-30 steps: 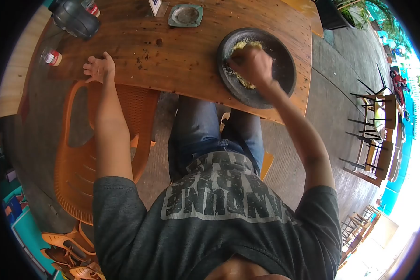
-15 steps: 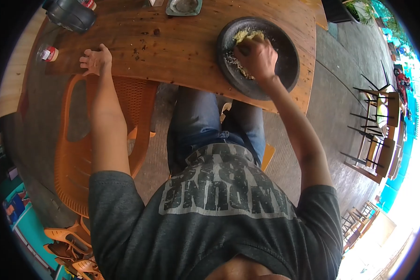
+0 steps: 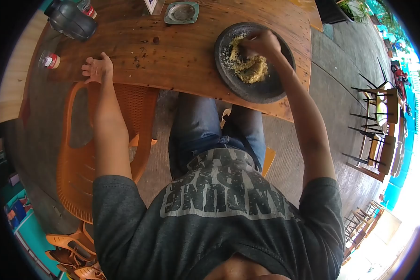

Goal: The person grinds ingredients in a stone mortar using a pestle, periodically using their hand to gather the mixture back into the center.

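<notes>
A round dark stone dish (image 3: 275,91) sits near the right end of the wooden table (image 3: 182,56), with a yellow crumbly mash (image 3: 252,72) and pale grated bits spread in it. Over the upper part of the dish is my right hand (image 3: 263,43), its fingers curled down at the mash; whether they grip any of it is blurred and hidden. My left hand (image 3: 97,69) rests at the table's front edge on the left, fingers apart, holding nothing.
A square ashtray (image 3: 182,12) stands beyond the middle. At the left are a dark jug (image 3: 72,21) and a jar with a red label (image 3: 50,60). An orange plastic chair (image 3: 74,172) is below my left arm. Wooden chairs (image 3: 382,116) stand far right.
My right hand has moved from the middle of the dish up toward its far side. More of the mash now shows, gathered near the dish's middle. My left hand stays at the table edge.
</notes>
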Tool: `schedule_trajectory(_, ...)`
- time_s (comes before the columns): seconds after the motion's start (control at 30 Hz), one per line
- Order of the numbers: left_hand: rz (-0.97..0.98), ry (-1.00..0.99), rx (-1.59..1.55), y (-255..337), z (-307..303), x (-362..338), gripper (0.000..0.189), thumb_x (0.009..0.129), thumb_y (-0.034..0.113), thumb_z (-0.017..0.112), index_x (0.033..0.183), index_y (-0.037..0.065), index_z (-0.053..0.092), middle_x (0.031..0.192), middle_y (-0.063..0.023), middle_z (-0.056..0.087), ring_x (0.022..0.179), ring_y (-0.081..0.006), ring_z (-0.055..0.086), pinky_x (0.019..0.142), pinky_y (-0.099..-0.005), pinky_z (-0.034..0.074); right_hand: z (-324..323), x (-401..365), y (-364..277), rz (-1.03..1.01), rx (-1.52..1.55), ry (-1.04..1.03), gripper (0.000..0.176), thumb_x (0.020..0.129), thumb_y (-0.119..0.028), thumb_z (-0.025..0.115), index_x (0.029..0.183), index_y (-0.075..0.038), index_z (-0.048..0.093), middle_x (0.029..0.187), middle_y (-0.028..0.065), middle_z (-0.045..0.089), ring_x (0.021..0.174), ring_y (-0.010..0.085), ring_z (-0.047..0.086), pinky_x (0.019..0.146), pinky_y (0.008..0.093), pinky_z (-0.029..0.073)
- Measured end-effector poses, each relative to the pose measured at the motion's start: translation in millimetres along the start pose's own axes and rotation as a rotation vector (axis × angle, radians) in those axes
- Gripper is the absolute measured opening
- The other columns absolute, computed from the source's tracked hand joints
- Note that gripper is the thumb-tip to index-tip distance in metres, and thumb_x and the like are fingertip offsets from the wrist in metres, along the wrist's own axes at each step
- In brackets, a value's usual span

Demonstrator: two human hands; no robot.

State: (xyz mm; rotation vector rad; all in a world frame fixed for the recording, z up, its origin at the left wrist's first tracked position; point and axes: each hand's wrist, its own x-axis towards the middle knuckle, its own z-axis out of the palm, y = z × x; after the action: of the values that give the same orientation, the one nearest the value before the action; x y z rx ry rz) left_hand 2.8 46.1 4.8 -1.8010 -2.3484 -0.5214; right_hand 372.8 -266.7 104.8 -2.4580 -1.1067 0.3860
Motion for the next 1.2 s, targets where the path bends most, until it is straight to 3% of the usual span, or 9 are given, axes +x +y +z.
schedule_trajectory(0.07,-0.01,-0.001,0.009,-2.2,2.7,1.4,0.054,0.083,0.051,0.052,0.114,0.007,0.05,0.117,-0.0168,0.041,0.112,-0.0341,0.039,0.095,-0.066,0.028,7.1,-19.8,-15.9,-0.023,0.116,-0.047,0.021,0.071,-0.038,0.072,0.081,-0.021,0.076,0.065,0.0046,0.068,0.061,0.0227,0.067,0.066,0.0335,0.055)
schedule_trajectory(0.23,-0.015,-0.032,0.053,0.6,2.4,2.6,0.053,0.083,0.05,0.051,0.115,0.007,0.049,0.117,-0.0168,0.04,0.114,-0.0344,0.037,0.095,-0.0654,0.029,27.9,-39.5,-9.6,-0.328,-0.246,0.266,0.019,0.078,-0.034,0.07,0.084,-0.017,0.071,0.114,0.0116,0.061,0.1,0.0325,0.059,0.063,0.0411,0.054)
schedule_trajectory(0.37,-0.01,-0.021,0.016,-0.8,-2.5,1.8,0.054,0.084,0.05,0.051,0.116,0.007,0.048,0.117,-0.0168,0.041,0.114,-0.0345,0.037,0.095,-0.0653,0.028,6.0,-3.8,-2.3,0.082,0.148,0.038,0.026,0.068,-0.039,0.076,0.083,-0.018,0.076,0.067,0.0042,0.069,0.062,0.0227,0.068,0.06,0.0352,0.055)
schedule_trajectory(0.5,-0.023,-0.008,0.04,0.9,4.8,1.2,0.054,0.083,0.05,0.051,0.116,0.007,0.048,0.117,-0.0166,0.04,0.114,-0.0346,0.038,0.095,-0.0649,0.028,43.9,-50.7,-19.7,-0.469,-0.122,0.449,0.016,0.072,-0.033,0.073,0.079,-0.019,0.072,0.084,0.0075,0.066,0.081,0.0276,0.064,0.063,0.0379,0.055)
schedule_trajectory(0.7,-0.01,-0.031,-0.006,-3.5,0.5,0.7,0.054,0.083,0.05,0.051,0.117,0.008,0.049,0.119,-0.017,0.04,0.114,-0.0349,0.038,0.096,-0.0668,0.027,7.6,-8.5,-22.5,-0.035,-0.028,0.11,0.023,0.071,-0.039,0.074,0.082,-0.018,0.075,0.074,0.0075,0.07,0.066,0.0243,0.067,0.064,0.0358,0.054)
schedule_trajectory(0.9,-0.02,-0.003,0.061,-2.7,9.4,2.2,0.052,0.084,0.05,0.051,0.115,0.008,0.049,0.118,-0.0163,0.04,0.114,-0.034,0.038,0.096,-0.0662,0.027,36.6,-40.4,-15.1,-0.349,-0.183,0.313,0.015,0.073,-0.031,0.072,0.082,-0.019,0.073,0.09,0.0087,0.064,0.095,0.031,0.061,0.067,0.0416,0.053)
schedule_trajectory(0.93,-0.021,0.002,0.067,-0.9,11.1,5.1,0.053,0.084,0.05,0.051,0.115,0.008,0.049,0.117,-0.0163,0.04,0.114,-0.034,0.038,0.096,-0.0662,0.027,35.3,-28.8,-13.5,-0.406,-0.2,0.475,0.016,0.071,-0.03,0.075,0.08,-0.017,0.074,0.077,0.0074,0.066,0.075,0.0286,0.065,0.064,0.038,0.054)
schedule_trajectory(1.1,-0.01,-0.032,-0.004,1.1,-3.8,0.9,0.052,0.084,0.05,0.052,0.115,0.008,0.049,0.116,-0.0162,0.041,0.113,-0.0342,0.039,0.097,-0.0672,0.027,13.7,-19.4,-17.6,0.027,0.25,-0.058,0.021,0.073,-0.032,0.076,0.085,-0.015,0.075,0.065,0.0045,0.068,0.062,0.0171,0.068,0.062,0.0328,0.055)
schedule_trajectory(1.2,-0.023,0.006,0.048,-0.2,5.9,2.5,0.051,0.084,0.05,0.052,0.112,0.008,0.049,0.114,-0.0155,0.041,0.112,-0.0337,0.039,0.097,-0.0666,0.027,43.1,-53.8,-19.4,-0.533,-0.102,0.497,0.016,0.07,-0.03,0.077,0.08,-0.019,0.075,0.077,0.006,0.065,0.067,0.0281,0.064,0.062,0.0376,0.053)
